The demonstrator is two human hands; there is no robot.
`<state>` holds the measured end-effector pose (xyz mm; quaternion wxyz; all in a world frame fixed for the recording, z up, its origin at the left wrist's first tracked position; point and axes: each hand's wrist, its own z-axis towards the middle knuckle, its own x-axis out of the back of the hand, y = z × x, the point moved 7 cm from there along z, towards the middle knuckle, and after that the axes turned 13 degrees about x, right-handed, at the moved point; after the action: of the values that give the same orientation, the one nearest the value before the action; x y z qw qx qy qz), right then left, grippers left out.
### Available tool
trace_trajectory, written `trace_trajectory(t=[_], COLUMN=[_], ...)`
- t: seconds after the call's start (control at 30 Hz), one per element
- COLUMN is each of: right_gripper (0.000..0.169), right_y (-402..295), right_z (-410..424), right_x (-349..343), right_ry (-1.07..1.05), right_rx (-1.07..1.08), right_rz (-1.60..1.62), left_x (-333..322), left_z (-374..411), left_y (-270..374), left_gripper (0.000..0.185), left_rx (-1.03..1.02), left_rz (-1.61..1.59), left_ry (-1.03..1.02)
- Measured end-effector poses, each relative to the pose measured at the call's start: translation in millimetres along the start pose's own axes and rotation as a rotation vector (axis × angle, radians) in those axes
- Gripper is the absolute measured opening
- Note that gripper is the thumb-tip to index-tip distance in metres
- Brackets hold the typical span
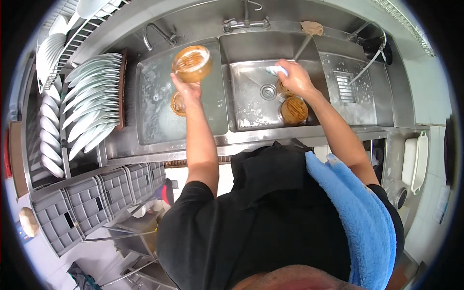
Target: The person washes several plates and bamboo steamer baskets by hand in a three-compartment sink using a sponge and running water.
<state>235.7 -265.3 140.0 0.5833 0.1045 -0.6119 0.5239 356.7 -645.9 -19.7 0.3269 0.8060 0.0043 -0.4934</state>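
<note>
My left hand [190, 90] grips a round bamboo steamer basket [192, 65] by its lower side, above the water-filled left basin [152, 119]. White foam lines part of its rim, and its slatted face shows. Partly hidden behind my left wrist, another small steamer basket [177, 104] sits in the water. Over the middle basin [248, 108], my right hand [296, 77] is closed around a white and greenish scrubbing pad or cloth [277, 70], blurred. Below that hand are two more steamer baskets: one slatted side up [294, 110], the other [284, 89] mostly covered by the hand.
White plates [94, 98] stand in a rack on the left, with bowls [50, 134] beside them. Taps [246, 24] line the back wall. A beige cloth [311, 28] lies on the back ledge. Grey crates [87, 203] stand lower left. A blue towel [359, 217] hangs over my right shoulder.
</note>
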Motion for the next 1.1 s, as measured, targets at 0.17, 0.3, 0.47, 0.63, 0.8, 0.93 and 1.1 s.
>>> trace_trajectory(t=[0.17,0.3,0.47,0.63,0.8,0.93,1.1], right_gripper=[0.026,0.027,0.027,0.029,0.044,0.043,0.039], right_y=[68.0,147.6,207.6,238.4,218.6,224.1,234.6], right_z=[-68.0,-134.5,-208.0,-253.2,-255.5,-243.8,-196.6], right_x=[-22.2,-24.8,-1.2,18.3,37.8,24.6,-10.8], right_ry=[0.051,0.271,0.519,0.619,0.568,0.518,0.189], right_rx=[-0.171,-0.39,-0.711,-0.797,-0.926,-0.898,-0.846], right_rz=[0.18,0.324,0.741,0.874,1.411,1.59,1.144], left_x=[47.6,17.7,-48.1,7.0,110.7,120.5,70.0], left_z=[17.5,9.9,-36.0,-64.9,-76.6,-49.3,-45.9], left_y=[-31.3,-99.8,-279.8,-453.5,-540.2,-521.2,-425.3], left_gripper=[0.11,0.072,0.043,0.094,0.077,0.062,0.064], left_rx=[0.277,0.178,0.392,0.965,1.326,0.995,0.678], left_rz=[0.096,0.334,0.862,1.682,1.505,2.004,1.637], left_ry=[0.311,0.289,-0.067,0.063,0.193,0.047,0.29])
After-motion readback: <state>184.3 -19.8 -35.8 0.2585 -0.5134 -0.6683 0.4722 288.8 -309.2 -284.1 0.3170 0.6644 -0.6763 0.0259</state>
